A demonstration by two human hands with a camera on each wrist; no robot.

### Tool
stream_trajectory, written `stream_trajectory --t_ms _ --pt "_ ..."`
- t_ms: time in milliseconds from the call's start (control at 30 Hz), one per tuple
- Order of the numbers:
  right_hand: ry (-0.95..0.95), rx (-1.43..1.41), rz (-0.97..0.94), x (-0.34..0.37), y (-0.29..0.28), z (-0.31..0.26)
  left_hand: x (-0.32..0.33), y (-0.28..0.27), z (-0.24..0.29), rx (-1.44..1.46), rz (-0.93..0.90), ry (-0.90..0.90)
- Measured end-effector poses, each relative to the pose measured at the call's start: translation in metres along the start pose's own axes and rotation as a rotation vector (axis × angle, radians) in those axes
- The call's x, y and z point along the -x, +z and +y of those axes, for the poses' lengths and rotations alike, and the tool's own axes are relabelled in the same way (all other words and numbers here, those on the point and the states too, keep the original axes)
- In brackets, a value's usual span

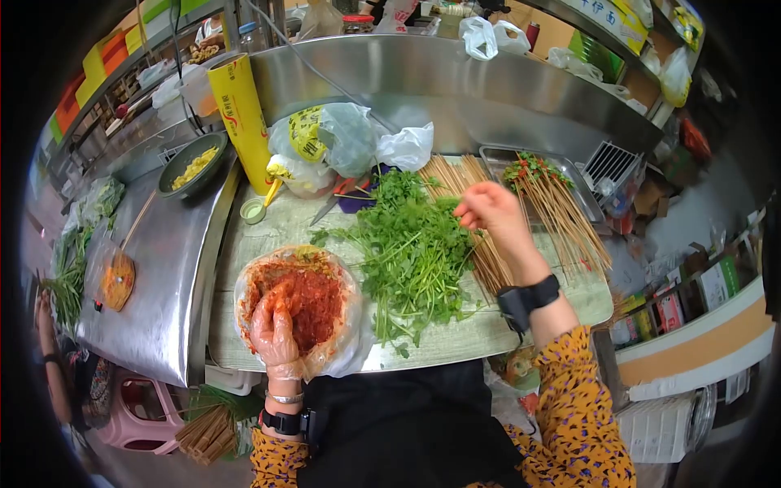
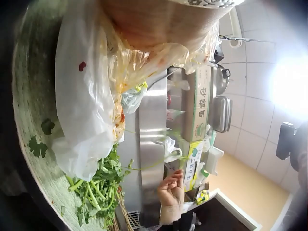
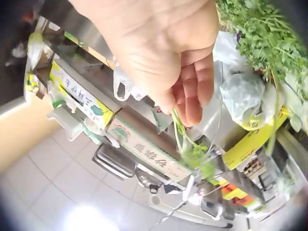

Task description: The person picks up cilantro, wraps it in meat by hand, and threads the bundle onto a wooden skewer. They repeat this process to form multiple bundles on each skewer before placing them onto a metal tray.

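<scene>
My left hand (image 1: pixel 275 335), in a clear plastic glove, reaches into a plastic-lined bowl (image 1: pixel 244 281) of red chili paste (image 1: pixel 317 305). Its fingertips are down in the paste and partly hidden. White plastic (image 2: pixel 82 106) hangs over the bowl's side in the left wrist view. Bare, my right hand (image 1: pixel 495 213) is raised over the right side of a big heap of cilantro (image 1: pixel 411 252). Between its thumb and fingers it pinches a thin cilantro sprig (image 3: pixel 180 127), leaves hanging away from the hand.
Bare wooden skewers (image 1: pixel 492 264) lie right of the cilantro. Beyond them, a metal tray (image 1: pixel 590 199) bears skewers loaded with greens and red pieces. A knife (image 1: pixel 324 211), plastic bags (image 1: pixel 350 134) and a tall yellow box (image 1: pixel 240 114) stand behind. At left are a bowl (image 1: pixel 171 175) of yellow food and a steel counter (image 1: pixel 154 285).
</scene>
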State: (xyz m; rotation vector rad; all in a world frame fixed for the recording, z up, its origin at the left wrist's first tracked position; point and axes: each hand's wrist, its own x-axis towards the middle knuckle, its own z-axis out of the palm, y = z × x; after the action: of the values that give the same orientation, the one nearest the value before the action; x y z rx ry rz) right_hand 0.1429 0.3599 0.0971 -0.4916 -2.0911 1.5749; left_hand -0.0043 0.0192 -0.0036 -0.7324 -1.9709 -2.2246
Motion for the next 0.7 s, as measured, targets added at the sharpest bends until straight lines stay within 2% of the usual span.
stream_trajectory --t_ms 67,133,200,233,267,333,367,433,533,600,667,700 --pt "-0.129 -0.776 0.097 0.005 -0.004 -0.013 0.005 -0.002 0.004 -0.033 -0.003 0.000" --pt "-0.100 -0.715 0.125 0.008 0.001 -0.012 0.003 0.001 0.009 -0.038 0.007 -0.047" --pt "-0.017 0.051 0.011 0.002 0.002 0.008 0.003 0.002 0.007 0.039 -0.012 -0.040" --pt "0.019 -0.149 0.047 0.007 0.002 -0.004 0.003 0.002 0.005 0.117 -0.013 -0.042" --pt "0.017 -0.145 0.034 0.008 0.002 -0.011 0.002 0.002 0.006 0.117 0.001 -0.042" --pt "-0.004 -0.463 0.112 0.012 0.003 -0.017 0.003 0.000 0.009 0.040 -0.020 -0.042" --pt "0.017 -0.336 0.079 0.014 0.005 -0.020 0.003 0.000 0.006 0.036 -0.027 -0.039" --pt "0.011 -0.296 0.056 0.020 0.010 -0.026 0.002 0.000 0.001 0.091 -0.013 -0.049" --pt "0.015 -0.236 0.009 0.027 0.021 -0.033 0.003 0.001 0.009 0.020 -0.003 -0.052" --pt "0.032 -0.180 -0.110 0.033 0.030 -0.035 0.001 0.003 0.014 0.004 0.043 -0.006" --pt "0.050 -0.189 -0.158 0.040 0.039 -0.042 -0.004 0.017 0.057 -0.165 -0.131 0.214" --pt "0.051 -0.183 -0.193 0.043 0.045 -0.046 -0.007 0.026 0.075 -0.223 -0.168 0.269"
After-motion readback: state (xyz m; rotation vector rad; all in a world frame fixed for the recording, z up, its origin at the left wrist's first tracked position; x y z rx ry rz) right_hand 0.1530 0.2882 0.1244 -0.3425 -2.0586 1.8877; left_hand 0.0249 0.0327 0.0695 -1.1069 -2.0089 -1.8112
